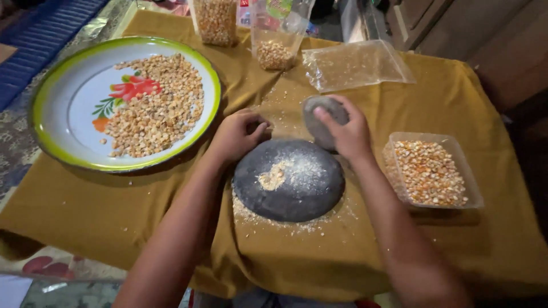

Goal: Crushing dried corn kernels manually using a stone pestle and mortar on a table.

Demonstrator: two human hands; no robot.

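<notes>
The person is leaning over the flat dark grinding stone (289,180), which is lying on the mustard cloth of the worktop (103,211) with a small heap of crushed maize (274,177) sitting left of its middle and pale meal dusting the rest.

The right hand (345,132) is gripping a smaller grey hand stone (319,117). The fingers are curling over its top and far side in a closed grip, and the stone is standing on edge just beyond the far rim of the grinding stone, touching or nearly touching it. So the crushed heap is lying toward the person and slightly to the left of that grip. The hand stone's long axis is running roughly away from the person.

The left hand (237,136) is resting at the far-left rim of the grinding stone, fingers bunched together. It may be pinching a few kernels, though the view is too poor to be sure. Of the two hands, the left is sitting somewhat nearer the heap.

Right of the grinding stone, a clear plastic tub (432,170) is holding whole maize kernels. Left of it, a green-rimmed enamel plate (57,108) is carrying split kernels. Beyond it, clear plastic bags (354,64) are lying and standing, some with maize inside.
</notes>
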